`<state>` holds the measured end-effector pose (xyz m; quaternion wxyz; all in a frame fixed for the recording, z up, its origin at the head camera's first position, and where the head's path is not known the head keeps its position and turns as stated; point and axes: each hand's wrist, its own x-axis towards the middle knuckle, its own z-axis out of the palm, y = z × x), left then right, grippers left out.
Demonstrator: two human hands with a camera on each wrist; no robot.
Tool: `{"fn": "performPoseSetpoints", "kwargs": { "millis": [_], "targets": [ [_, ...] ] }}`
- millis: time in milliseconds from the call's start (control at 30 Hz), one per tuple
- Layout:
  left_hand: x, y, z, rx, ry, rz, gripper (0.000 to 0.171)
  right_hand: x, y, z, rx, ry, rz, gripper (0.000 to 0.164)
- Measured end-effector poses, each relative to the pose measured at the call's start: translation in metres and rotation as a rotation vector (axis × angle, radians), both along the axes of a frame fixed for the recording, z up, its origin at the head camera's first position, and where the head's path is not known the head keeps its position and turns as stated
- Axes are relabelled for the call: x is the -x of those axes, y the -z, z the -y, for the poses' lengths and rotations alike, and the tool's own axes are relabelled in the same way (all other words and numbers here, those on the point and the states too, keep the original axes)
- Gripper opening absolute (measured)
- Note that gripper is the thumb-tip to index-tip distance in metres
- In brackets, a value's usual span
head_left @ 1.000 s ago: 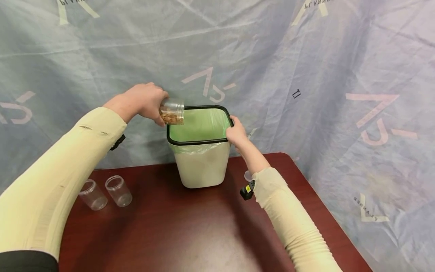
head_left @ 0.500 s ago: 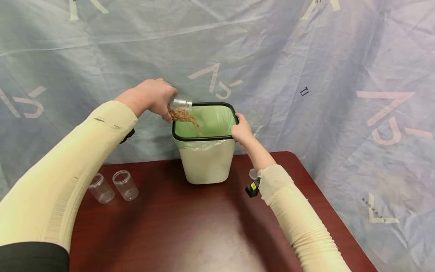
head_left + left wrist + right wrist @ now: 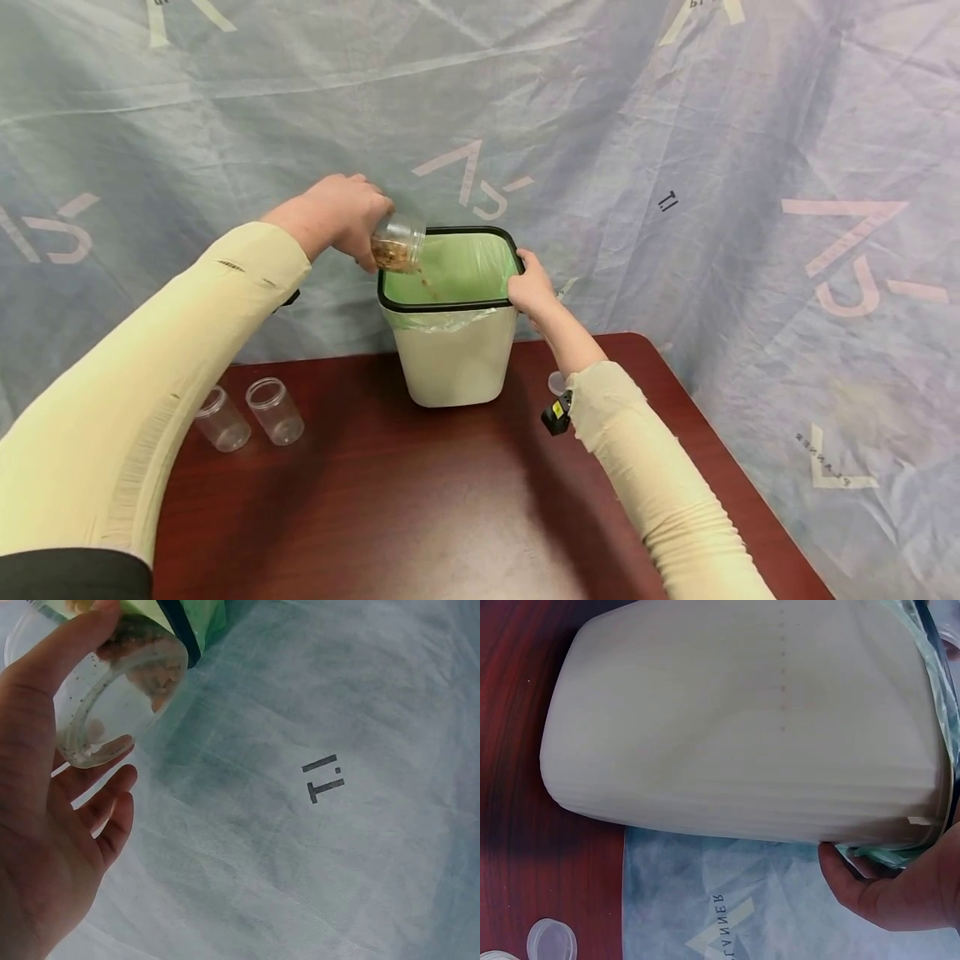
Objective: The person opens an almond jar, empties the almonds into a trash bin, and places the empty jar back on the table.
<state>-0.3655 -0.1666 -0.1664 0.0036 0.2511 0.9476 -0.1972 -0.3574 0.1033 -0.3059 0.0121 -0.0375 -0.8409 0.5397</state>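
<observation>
My left hand (image 3: 348,218) grips a clear plastic jar (image 3: 399,237), tipped on its side with its mouth over the near-left rim of a trash can (image 3: 450,358). Brown bits lie along the jar's lower side, and a few fall from its mouth into the green liner (image 3: 468,258). In the left wrist view the jar (image 3: 94,720) shows its base, with thumb and fingers round it. The trash can is white with a black rim ring and stands upright on the table. My right hand (image 3: 531,285) holds its right rim, thumb outside in the right wrist view.
Two clear jars, one nearer the left sleeve (image 3: 223,421) and one beside it (image 3: 276,412), stand on the red-brown table (image 3: 420,492). A small clear lid (image 3: 557,383) lies by the right wrist. A printed cloth (image 3: 315,108) hangs right behind the table.
The left hand has tilted the jar further over the trash can, and brown bits have begun falling out. The stream is thinner now than half a second ago. The right hand keeps its hold.
</observation>
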Motion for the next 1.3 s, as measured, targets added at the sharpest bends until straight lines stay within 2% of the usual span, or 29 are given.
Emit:
{"fn": "performPoseSetpoints", "kwargs": {
  "millis": [167,500,800,1300],
  "targets": [
    [0.000,0.003,-0.001,0.049,0.007,0.007,0.095,-0.001,0.001,0.003,-0.010,-0.006,0.018,0.070],
    [0.000,0.000,-0.007,0.088,0.018,-0.001,0.094,-0.002,0.001,0.011,0.009,-0.024,0.014,0.070],
    [-0.003,0.006,-0.008,0.136,0.036,-0.018,0.095,-0.001,0.005,0.015,0.000,-0.015,0.022,0.070],
    [-0.003,0.005,-0.012,0.150,0.088,-0.056,0.089,0.000,0.006,0.014,-0.002,-0.003,0.018,0.071]
  ]
}}
